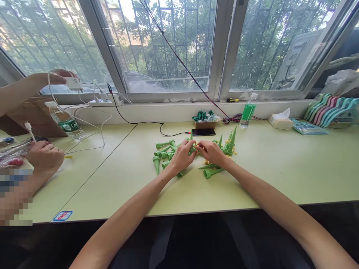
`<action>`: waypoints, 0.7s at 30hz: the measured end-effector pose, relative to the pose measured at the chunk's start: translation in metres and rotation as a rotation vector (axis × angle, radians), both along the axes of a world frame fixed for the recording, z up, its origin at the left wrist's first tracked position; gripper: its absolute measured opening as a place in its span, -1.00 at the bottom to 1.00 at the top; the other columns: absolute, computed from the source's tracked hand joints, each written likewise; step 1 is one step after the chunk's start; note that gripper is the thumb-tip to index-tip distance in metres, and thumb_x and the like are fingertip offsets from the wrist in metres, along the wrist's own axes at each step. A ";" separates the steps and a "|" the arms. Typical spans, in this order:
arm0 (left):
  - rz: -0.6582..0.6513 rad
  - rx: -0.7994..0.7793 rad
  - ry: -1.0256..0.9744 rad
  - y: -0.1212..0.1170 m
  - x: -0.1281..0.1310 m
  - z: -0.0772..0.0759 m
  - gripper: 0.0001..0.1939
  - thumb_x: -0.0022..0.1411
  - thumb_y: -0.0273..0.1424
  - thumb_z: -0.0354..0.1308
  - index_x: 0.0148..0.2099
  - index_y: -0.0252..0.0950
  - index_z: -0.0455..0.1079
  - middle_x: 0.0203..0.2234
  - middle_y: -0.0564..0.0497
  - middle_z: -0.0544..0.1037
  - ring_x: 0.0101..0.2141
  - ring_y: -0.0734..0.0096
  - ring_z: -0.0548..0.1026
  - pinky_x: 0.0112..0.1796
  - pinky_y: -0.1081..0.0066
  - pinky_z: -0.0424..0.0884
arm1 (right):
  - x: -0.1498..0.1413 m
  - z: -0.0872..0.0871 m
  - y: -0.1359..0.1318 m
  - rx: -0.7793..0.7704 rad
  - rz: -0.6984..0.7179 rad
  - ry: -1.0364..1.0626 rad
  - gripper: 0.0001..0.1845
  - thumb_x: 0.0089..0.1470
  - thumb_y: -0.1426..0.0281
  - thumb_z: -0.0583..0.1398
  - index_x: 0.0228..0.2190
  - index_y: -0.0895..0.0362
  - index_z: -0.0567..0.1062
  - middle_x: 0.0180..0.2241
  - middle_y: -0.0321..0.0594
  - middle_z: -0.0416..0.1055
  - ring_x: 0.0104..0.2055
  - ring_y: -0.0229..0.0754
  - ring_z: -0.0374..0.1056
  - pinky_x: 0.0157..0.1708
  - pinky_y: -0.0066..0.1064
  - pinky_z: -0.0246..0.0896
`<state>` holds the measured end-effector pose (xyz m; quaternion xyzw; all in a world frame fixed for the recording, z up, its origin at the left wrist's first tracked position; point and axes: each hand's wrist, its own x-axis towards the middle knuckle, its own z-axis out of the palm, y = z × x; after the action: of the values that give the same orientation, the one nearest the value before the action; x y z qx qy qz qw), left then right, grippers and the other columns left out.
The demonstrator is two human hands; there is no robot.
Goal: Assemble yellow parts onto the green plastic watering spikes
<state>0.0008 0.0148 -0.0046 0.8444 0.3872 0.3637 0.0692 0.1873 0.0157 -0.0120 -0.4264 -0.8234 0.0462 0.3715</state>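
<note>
My left hand (183, 156) is closed around a green plastic spike (191, 135), whose tip points up above my fingers. Close beside it, my right hand (211, 152) pinches a small yellow piece at the spike, mostly covered by my fingers. Several loose green cone-shaped spikes (156, 164) with wide collars lie to the left of my hands. To the right, more green spikes (232, 142) stand upright with yellow pieces attached. Under my right wrist lie another green spike (211, 172) and some small yellow pieces (206, 162).
Behind my hands are a black phone (203, 132) on a cable and a small cardboard box (207, 123). A water bottle (248, 111), tissues (281, 120) and hangers (331, 110) stand right. At left, another person's hands (46, 157) hold a white cable and a charger (73, 83).
</note>
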 end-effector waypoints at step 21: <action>-0.001 -0.021 0.026 -0.001 0.000 0.000 -0.65 0.26 -0.46 0.11 0.09 -0.22 0.34 -0.19 -0.05 0.41 -0.37 0.42 0.41 -0.27 0.39 0.37 | 0.001 -0.001 0.001 0.017 -0.009 -0.067 -0.74 0.32 0.30 0.05 -0.40 0.10 0.38 -0.45 -0.22 0.41 -0.42 -0.21 0.26 -0.38 -0.43 0.03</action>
<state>0.0006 0.0140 -0.0051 0.8485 0.3917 0.3484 0.0732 0.1885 0.0163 -0.0129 -0.4284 -0.8338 0.0232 0.3473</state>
